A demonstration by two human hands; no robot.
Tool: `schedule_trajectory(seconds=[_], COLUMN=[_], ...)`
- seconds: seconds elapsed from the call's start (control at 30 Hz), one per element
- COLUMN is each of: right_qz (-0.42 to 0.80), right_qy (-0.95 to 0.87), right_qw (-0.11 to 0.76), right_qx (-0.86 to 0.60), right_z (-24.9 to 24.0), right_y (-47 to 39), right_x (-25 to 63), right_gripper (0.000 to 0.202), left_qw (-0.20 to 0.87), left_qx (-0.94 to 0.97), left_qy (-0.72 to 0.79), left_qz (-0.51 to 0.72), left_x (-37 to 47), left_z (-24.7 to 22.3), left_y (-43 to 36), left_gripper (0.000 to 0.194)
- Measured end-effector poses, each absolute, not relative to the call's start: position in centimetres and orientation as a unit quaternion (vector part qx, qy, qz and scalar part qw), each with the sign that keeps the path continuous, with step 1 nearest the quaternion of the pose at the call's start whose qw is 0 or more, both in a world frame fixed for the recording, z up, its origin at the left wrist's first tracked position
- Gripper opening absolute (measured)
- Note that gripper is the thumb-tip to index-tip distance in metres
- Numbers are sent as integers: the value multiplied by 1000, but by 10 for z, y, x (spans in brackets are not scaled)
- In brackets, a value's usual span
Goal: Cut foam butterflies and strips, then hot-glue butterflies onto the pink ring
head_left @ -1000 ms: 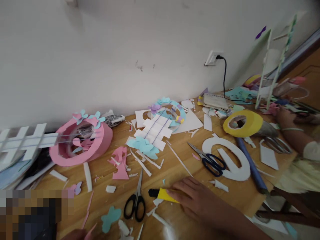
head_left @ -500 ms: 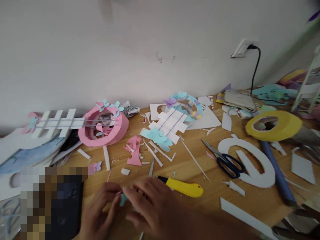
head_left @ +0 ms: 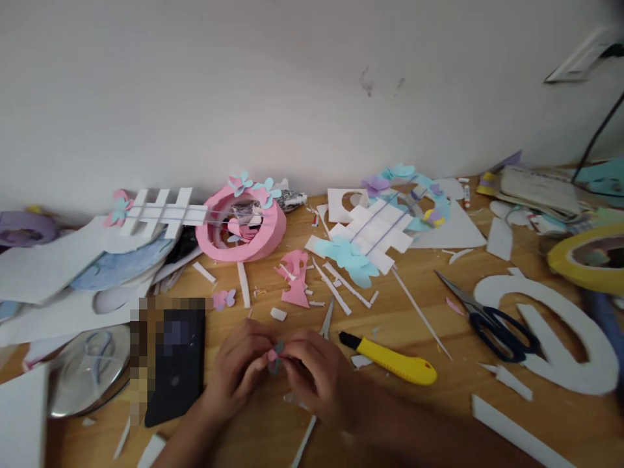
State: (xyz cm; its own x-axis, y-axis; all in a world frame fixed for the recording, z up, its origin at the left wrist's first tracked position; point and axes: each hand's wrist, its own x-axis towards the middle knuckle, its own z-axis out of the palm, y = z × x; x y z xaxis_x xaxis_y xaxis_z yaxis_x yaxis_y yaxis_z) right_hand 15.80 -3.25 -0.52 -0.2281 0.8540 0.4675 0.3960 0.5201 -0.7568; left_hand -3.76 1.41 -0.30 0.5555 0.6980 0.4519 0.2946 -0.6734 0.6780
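Note:
Between the fingertips of both hands is a small pink and teal paper piece (head_left: 275,357), low in the middle of the view. My left hand (head_left: 244,364) pinches its left side, and my right hand (head_left: 316,370) pinches its right side. Just behind my right hand, the blades of a pair of scissors (head_left: 327,318) stick out; the rest is hidden. A yellow utility knife (head_left: 397,361) lies to the right of my right hand. A small pink and purple paper butterfly (head_left: 224,299) rests behind my left hand.
A pink ring-shaped paper instrument (head_left: 273,237) and a white and blue one (head_left: 375,231) lie near the wall. Dark scissors (head_left: 504,335) touch a white oval cutout (head_left: 597,364) at right. A dark phone (head_left: 178,364) is at left, with paper scraps around.
The view has swung left, so the objects appear farther right. My hands have come together around the small paper piece, which now shows pink and teal between my fingertips.

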Motion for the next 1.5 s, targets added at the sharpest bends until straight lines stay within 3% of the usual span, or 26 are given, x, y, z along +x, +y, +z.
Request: schedule_trajectory(seconds=[0.33, 0.97, 1.27, 1.5], right_qz=[272, 220, 146, -4], right_qy=[-722, -753, -754, -726], right_qw=[486, 474, 502, 606], right_qx=[-410, -400, -397, -326], right_z=[-11, -7, -4, 1], right_y=[-32, -28, -27, -26], right_x=[163, 161, 157, 147], right_gripper=[22, 25, 25, 15], left_qw=[233, 190, 175, 246], left_qx=[867, 877, 877, 832], left_qy=[260, 279, 257, 339], left_qz=[356, 343, 367, 365], left_x=[-35, -42, -34, -39], left_z=[-9, -28, -15, -14], left_y=[16, 16, 20, 19], left_gripper=[8, 24, 27, 13])
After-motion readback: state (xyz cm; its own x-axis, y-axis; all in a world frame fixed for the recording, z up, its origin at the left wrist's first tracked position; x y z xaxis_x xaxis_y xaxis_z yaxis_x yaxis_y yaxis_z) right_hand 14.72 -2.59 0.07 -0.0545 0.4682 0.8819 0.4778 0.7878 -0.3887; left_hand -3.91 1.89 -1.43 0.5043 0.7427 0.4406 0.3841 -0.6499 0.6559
